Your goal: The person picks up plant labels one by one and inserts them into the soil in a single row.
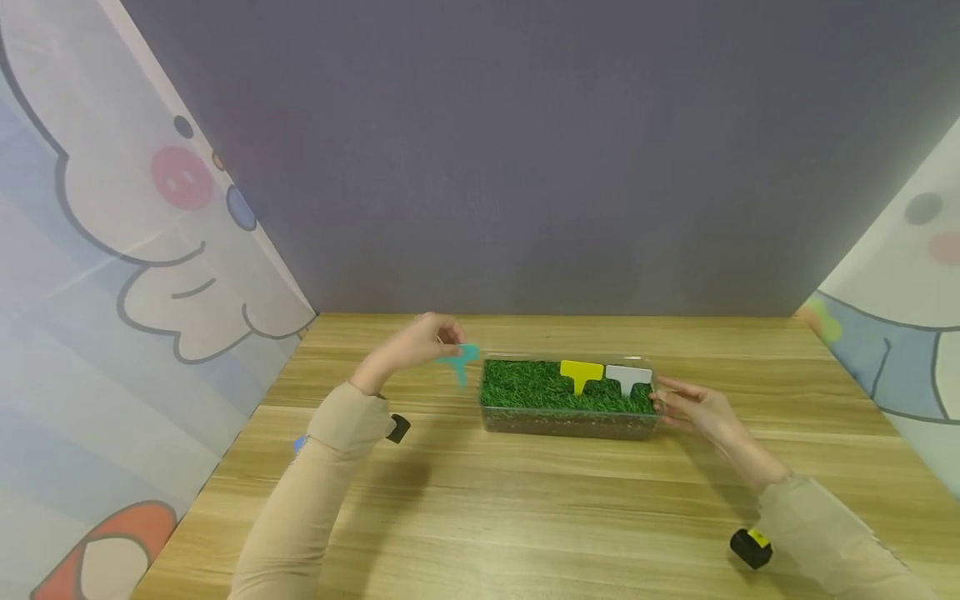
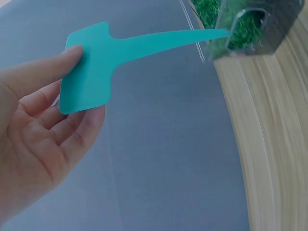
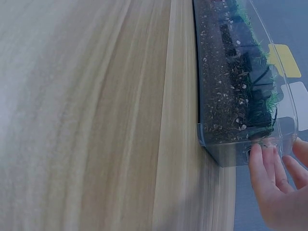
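Note:
My left hand pinches a teal T-shaped plant label by its wide head, thumb on one face and fingers behind. Its pointed stem angles down in the head view, held above the table just left of a clear plastic planter box. Green grass tops the dark soil inside the box. A yellow plant label and a white plant label stand in the grass towards the right. My right hand holds the box's right end, fingertips at the end wall by the rim.
The box rests on a wood-grain table. Behind the table rises a grey panel, with cartoon-printed cloth at the sides. Small black devices sit by both sleeves, one of them a black block with a yellow patch.

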Demonstrator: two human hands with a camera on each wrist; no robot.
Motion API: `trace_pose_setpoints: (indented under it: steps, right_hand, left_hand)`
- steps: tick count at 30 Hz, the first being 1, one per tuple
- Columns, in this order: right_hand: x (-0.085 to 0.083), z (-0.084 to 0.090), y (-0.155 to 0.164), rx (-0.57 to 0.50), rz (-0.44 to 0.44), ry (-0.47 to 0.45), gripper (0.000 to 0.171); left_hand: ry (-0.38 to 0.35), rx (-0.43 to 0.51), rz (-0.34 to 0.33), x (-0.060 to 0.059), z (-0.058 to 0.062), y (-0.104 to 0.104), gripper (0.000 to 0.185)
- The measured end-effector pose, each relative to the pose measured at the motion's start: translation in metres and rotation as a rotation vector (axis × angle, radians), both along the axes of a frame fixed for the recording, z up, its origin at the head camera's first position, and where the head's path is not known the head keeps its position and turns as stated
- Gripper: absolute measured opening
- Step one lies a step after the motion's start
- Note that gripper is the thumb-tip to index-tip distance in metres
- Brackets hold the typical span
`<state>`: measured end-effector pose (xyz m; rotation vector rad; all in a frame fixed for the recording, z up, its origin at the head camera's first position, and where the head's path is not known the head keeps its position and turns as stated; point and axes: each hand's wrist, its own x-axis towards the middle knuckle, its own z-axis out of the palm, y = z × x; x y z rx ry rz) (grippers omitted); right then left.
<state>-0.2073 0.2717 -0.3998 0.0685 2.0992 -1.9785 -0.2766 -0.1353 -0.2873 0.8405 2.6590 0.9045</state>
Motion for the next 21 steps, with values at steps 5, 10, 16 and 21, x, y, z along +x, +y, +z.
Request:
trace_pose_setpoints:
  steps: [5,10,16,21]
  right_hand:
    - [0.000,-0.002,0.001,-0.032,0.012,0.016,0.044]
    - [0.001,0.001,0.000,-0.012,0.003,0.008,0.053]
    - [0.001,0.003,-0.001,0.002,-0.003,-0.010,0.057]
    - [0.001,0.002,0.000,-0.001,-0.006,-0.009,0.054]
  left_hand:
    - [0.030,-0.003,-0.026,-0.004,0.000,0.015,0.008]
    - [0.013,0.014,-0.047,-0.008,-0.001,0.030,0.008]
    - [0.024,0.015,-0.061,-0.012,-0.002,0.044,0.008]
    - [0.036,0.002,-0.065,-0.014,-0.003,0.055,0.007]
